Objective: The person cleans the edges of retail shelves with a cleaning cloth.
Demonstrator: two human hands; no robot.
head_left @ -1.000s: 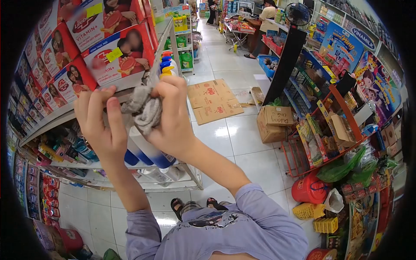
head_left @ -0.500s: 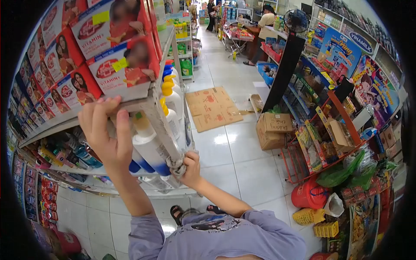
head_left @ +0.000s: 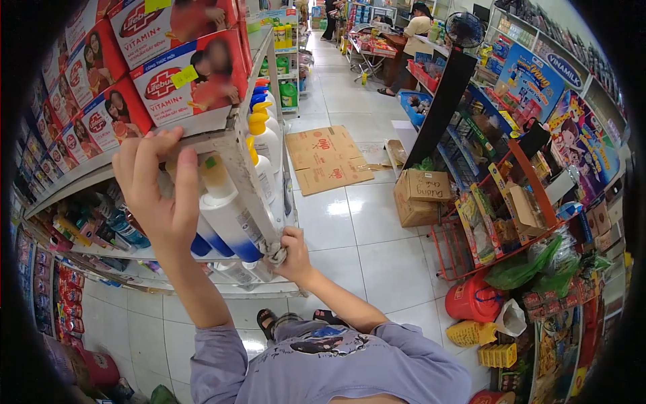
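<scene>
My left hand point(head_left: 158, 192) is raised at the corner of the upper shelf point(head_left: 199, 124), its fingers and thumb hooked on the shelf's front edge. Just above it, red and white Lifebuoy soap boxes point(head_left: 185, 84) are stacked, one bearing a yellow price sticker. Lower and to the right, my right hand point(head_left: 295, 256) is closed round a crumpled grey cloth point(head_left: 275, 254), which presses against the shelf's upright post point(head_left: 245, 178). Behind the post stand white pump bottles point(head_left: 225, 212) with blue bottoms; yellow-topped bottles point(head_left: 265, 135) line the side. My palm hides part of the lower shelf.
A flattened cardboard sheet point(head_left: 328, 160) lies on the tiled floor ahead. To the right are cardboard boxes point(head_left: 420, 195), a red rack point(head_left: 451, 252), a red bucket point(head_left: 473, 298) and a black post point(head_left: 441, 111) with a fan. People are farther down the aisle.
The view has shifted slightly, and the soap boxes sit a little higher in it. My right hand and the cloth have moved only slightly at the post; my left hand stays at the shelf edge.
</scene>
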